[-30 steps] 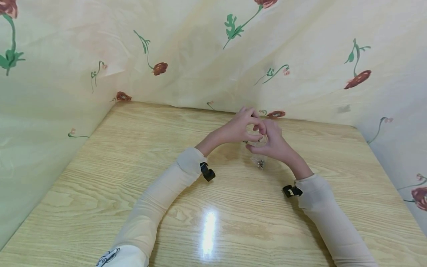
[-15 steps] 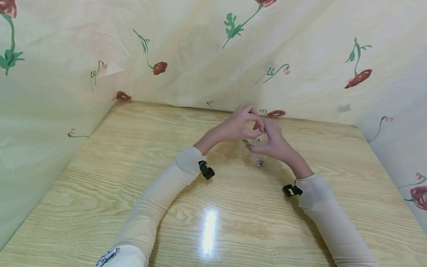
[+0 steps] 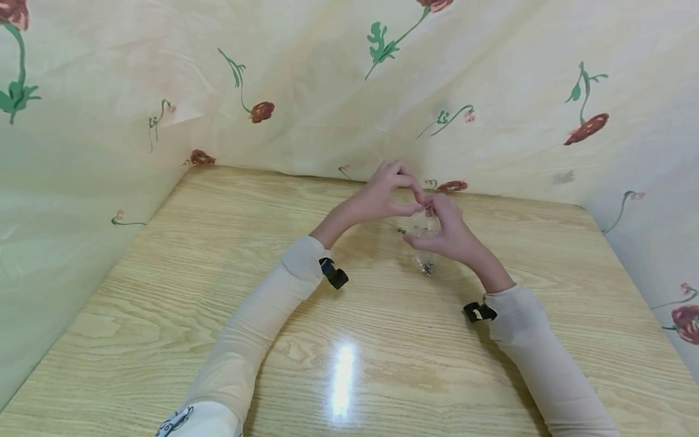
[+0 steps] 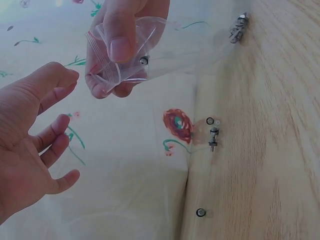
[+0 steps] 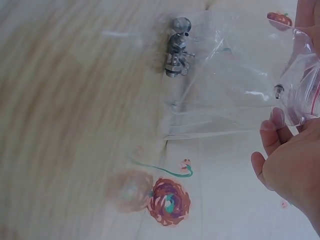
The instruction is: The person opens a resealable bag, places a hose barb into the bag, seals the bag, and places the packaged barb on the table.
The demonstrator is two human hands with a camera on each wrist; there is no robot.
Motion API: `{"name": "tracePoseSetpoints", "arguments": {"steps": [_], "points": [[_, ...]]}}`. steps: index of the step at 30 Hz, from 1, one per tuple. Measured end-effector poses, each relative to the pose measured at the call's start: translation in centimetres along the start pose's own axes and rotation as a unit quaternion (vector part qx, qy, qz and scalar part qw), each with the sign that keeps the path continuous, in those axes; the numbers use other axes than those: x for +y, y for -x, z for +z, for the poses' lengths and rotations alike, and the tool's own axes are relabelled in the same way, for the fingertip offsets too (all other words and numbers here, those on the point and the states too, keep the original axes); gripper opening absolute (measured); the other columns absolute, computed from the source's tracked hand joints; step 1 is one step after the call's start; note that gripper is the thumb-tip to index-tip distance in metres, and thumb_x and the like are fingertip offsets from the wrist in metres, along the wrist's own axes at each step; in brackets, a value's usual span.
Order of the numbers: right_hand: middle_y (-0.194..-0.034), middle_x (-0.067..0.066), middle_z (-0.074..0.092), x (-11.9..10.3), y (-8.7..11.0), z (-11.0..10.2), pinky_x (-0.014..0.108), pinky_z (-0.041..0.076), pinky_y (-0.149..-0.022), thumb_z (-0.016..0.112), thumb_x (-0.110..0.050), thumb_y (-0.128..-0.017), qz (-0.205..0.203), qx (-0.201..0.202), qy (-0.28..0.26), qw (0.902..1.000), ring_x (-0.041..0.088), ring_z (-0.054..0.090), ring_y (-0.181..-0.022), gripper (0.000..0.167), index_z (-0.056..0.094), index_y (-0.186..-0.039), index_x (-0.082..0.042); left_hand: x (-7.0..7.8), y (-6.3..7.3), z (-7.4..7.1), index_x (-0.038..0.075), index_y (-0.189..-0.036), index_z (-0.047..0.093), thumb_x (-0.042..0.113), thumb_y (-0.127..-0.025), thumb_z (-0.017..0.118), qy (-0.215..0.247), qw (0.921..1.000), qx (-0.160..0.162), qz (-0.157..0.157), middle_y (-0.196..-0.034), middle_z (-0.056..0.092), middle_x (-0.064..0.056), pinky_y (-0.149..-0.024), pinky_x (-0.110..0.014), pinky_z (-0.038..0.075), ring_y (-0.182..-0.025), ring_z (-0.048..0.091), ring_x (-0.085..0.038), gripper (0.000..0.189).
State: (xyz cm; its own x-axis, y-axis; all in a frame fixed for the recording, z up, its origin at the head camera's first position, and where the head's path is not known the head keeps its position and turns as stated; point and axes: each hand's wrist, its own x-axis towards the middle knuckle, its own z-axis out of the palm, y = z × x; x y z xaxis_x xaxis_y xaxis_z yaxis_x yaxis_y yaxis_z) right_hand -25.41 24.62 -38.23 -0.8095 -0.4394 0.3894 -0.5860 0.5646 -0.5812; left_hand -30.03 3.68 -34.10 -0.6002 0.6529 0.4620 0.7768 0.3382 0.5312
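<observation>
My right hand (image 3: 448,227) grips a clear zip bag (image 4: 175,45) near its mouth, thumb on the near side and fingers behind, as the left wrist view shows. The bag hangs with small metal fittings (image 5: 176,47) gathered in its bottom, close to the table. Higher up inside the bag, near the zip strip, is a single small fitting (image 4: 144,60). Beside the bag's mouth, my left hand (image 4: 30,130) has loosely bent fingers with nothing between them; a small gap separates it from the bag in the left wrist view.
Loose on the wood-grain table (image 3: 349,315) lie a small fitting with dark rings (image 4: 214,139), a ring (image 4: 210,121) and another round piece (image 4: 200,212). A flower-printed curtain (image 3: 306,91) stands right behind the table's far edge. Dark wrist mounts (image 3: 334,274) hang at both cuffs.
My left hand has drawn back and up to the left, from inside the curve of my right hand. The right hand stays nearly in place with the bag.
</observation>
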Motion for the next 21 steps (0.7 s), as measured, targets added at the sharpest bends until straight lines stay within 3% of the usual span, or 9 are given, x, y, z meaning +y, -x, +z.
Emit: {"name": "tracePoseSetpoints", "arguments": {"steps": [9,21], "points": [[-0.101,0.015,0.048,-0.2,-0.2,-0.5,0.039,0.026,-0.087,0.086,-0.008,-0.072,-0.014,0.016,-0.008,0.9997,0.024,0.037,-0.094,0.053,0.052,-0.111,0.005,-0.5,0.0,-0.3,0.013,-0.094,0.075,0.019,-0.09,0.076,0.005,0.9998,-0.004,-0.019,-0.11,0.058,-0.005,-0.104,-0.031,0.027,-0.111,0.044,-0.021,0.007],[-0.101,0.011,0.047,-0.6,-0.1,-0.9,0.04,0.023,-0.085,0.085,-0.011,-0.074,0.003,0.014,-0.006,0.9999,0.022,0.037,-0.093,0.052,0.051,-0.112,0.003,-2.2,0.2,-0.2,0.016,-0.1,0.073,0.023,-0.092,0.075,0.02,0.9943,-0.048,-0.094,-0.117,0.053,-0.005,-0.102,-0.038,0.033,-0.118,0.039,-0.024,0.01]]}}
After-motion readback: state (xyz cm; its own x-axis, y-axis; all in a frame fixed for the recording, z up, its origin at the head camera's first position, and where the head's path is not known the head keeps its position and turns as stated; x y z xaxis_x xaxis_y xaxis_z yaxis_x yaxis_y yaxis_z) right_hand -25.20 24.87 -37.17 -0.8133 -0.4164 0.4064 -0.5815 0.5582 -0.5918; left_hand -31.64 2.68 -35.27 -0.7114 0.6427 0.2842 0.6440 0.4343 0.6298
